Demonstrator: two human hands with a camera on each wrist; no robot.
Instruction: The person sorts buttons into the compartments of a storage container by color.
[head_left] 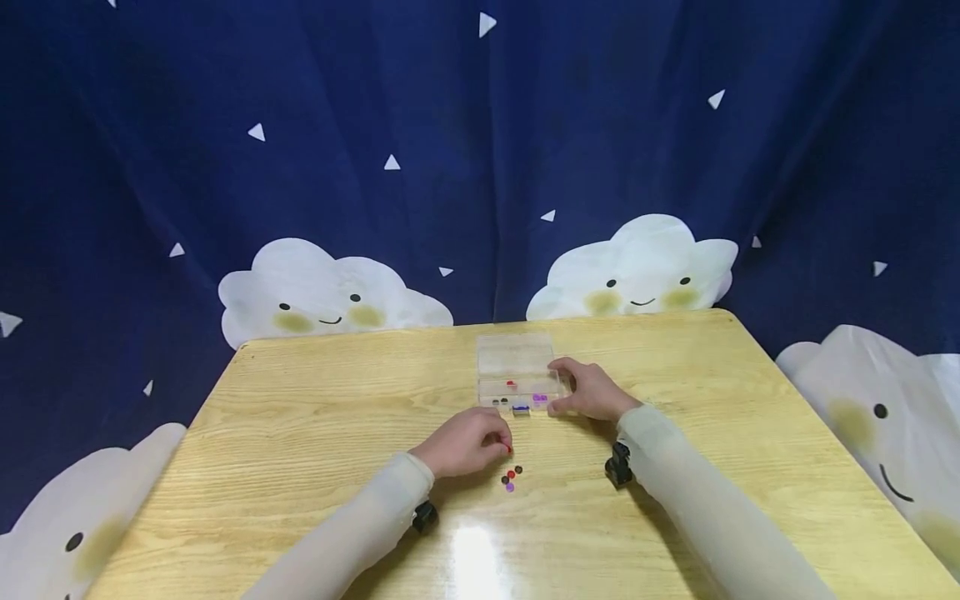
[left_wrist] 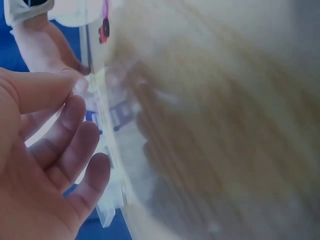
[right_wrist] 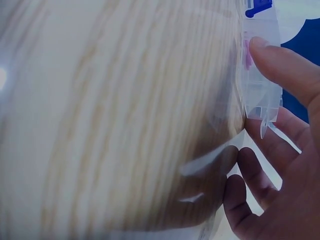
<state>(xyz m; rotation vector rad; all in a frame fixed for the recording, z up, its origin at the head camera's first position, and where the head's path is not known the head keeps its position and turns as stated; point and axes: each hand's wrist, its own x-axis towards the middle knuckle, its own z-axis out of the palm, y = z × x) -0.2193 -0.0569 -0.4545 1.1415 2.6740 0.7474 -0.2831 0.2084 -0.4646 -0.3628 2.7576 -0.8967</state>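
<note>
My left hand pinches a small round red piece between thumb and forefinger, low over the table in front of a clear plastic box. In the left wrist view only a sliver of the red piece shows at the fingertips. The box has its lid raised back and a blue latch at the front. Inside lie a red piece, dark pieces and purple pieces. With thumb at the front and fingers round the side, my right hand grips the box's right end.
Several small round pieces lie loose on the wooden table near my left fingertips, among them a red one, a purple one and dark ones. A dark blue curtain with white clouds hangs behind the table's far edge.
</note>
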